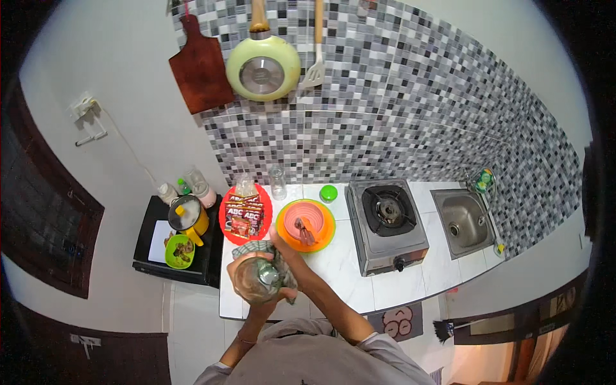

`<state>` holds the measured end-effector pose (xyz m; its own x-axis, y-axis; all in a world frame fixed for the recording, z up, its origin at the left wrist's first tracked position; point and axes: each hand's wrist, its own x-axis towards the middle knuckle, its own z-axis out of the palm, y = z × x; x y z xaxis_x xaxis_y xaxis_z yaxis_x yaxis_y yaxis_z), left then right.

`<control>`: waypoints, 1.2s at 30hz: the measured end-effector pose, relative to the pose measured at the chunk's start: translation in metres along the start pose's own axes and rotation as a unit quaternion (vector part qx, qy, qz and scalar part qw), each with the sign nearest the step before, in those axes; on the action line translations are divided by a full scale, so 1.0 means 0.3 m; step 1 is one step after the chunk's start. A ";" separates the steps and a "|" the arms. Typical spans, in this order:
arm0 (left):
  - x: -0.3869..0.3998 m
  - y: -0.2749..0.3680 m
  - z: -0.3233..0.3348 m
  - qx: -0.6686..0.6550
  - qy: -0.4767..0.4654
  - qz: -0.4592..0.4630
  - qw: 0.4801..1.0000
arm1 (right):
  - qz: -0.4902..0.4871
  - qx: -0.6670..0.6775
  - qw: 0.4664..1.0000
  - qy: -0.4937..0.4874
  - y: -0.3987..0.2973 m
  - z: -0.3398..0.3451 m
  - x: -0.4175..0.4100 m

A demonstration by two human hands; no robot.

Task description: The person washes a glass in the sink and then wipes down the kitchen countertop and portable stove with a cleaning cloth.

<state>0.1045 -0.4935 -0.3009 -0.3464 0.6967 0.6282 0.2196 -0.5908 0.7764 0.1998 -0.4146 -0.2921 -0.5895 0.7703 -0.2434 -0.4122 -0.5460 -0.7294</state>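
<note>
My left hand point(240, 269) grips a clear glass jar point(255, 284) from its left side, above the front edge of the white tiled counter. On the jar's other side my right hand point(288, 264) holds a green-and-white checked cloth point(284, 262) against the glass. Behind the hands, a red plate point(224, 226) bears several dark sachets and a clear plastic bag. To its right an orange plate point(328, 231) carries a pink bowl point(293, 211) with reddish-brown utensils or pieces in it that I cannot tell apart. A glass bottle point(277, 183) and a green-lidded container point(328, 193) stand near the wall.
On the right are a single-burner gas stove point(365, 245) and a steel sink point(440, 207). A black cabinet point(144, 250) at left bears a yellow pot point(199, 224) and a green bowl point(168, 252) of food. A cutting board point(199, 72), frying pan point(284, 53) and spatula point(315, 72) hang above.
</note>
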 end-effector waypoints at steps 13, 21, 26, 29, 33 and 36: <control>0.182 -0.342 0.270 0.002 -0.071 0.215 0.974 | -0.126 0.005 0.987 0.104 0.178 -0.363 -0.031; 0.450 -0.623 0.431 -0.180 -0.064 -0.367 0.910 | -0.055 -0.209 0.895 0.391 0.160 -0.609 -0.202; 0.597 -0.846 0.481 -0.307 -0.063 -0.727 0.611 | 0.003 -0.408 0.811 0.420 0.362 -0.811 -0.193; 0.608 -0.972 0.551 -0.342 -0.046 -0.705 0.620 | 0.043 -0.361 0.817 0.449 0.481 -0.869 -0.151; 0.624 -1.142 0.609 -0.413 0.191 -0.797 0.397 | 0.149 -0.326 0.816 0.453 0.545 -0.925 -0.132; 0.617 -1.240 0.613 -0.461 0.267 -0.801 0.272 | 0.141 -0.337 0.822 0.437 0.548 -0.932 -0.128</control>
<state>0.1264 -0.0699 -0.4639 0.5402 0.3472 -0.7666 -0.8401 0.2760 -0.4670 0.3489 -0.4419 -0.5814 0.2495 0.7483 -0.6146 0.3073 -0.6631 -0.6826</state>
